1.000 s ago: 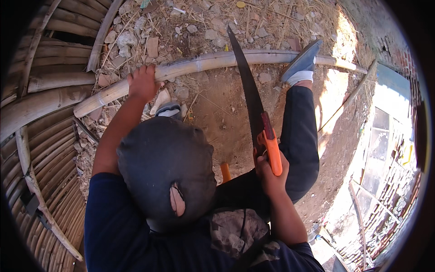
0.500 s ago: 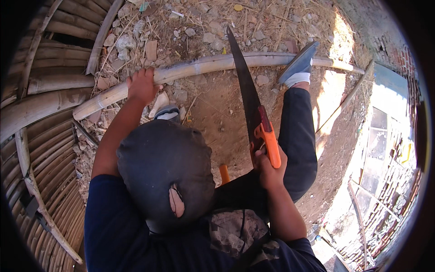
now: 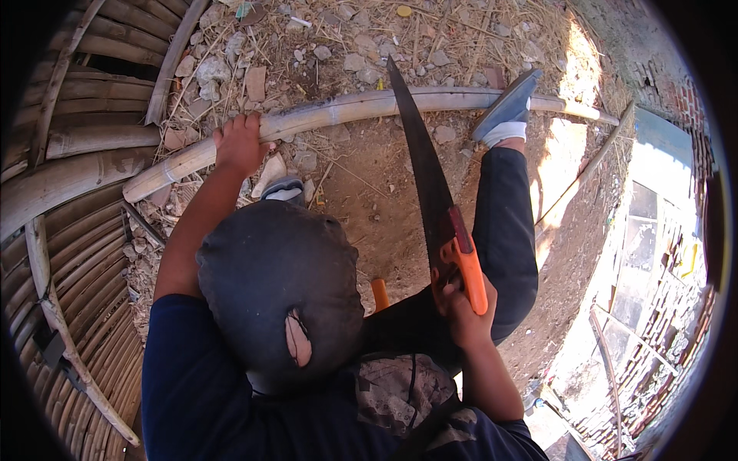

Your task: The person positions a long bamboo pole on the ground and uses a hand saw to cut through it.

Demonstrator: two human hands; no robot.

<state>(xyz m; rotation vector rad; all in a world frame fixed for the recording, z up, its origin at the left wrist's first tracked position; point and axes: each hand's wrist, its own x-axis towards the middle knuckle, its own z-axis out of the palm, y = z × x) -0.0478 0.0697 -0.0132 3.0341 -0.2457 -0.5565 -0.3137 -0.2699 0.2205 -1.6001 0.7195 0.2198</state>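
Observation:
A long bamboo pole (image 3: 350, 107) lies bowed across the ground in front of me. My left hand (image 3: 240, 146) is closed over its left part, fingers lapping onto the far side. In my right hand (image 3: 467, 313) is the orange handle of a handsaw (image 3: 430, 173), gripped firmly. The dark blade points away from me and crosses the pole near its middle, with the tip beyond it. Whether its teeth touch the bamboo cannot be made out. My right shoe (image 3: 503, 106) rests against the pole, right of the blade. The other shoe (image 3: 284, 189) is partly hidden by a black cap (image 3: 280, 276).
Bamboo slats (image 3: 84, 307) form a structure along the left. Rubble and straw (image 3: 361, 46) cover the ground beyond the pole. A brick wall (image 3: 680, 100) stands at the far right, with a thin stick (image 3: 588, 169) nearby. An orange object (image 3: 380, 295) shows beside my leg.
The handsaw has been drawn back toward me and slightly right, its tip now nearer the pole. My left hand and both feet stay in place.

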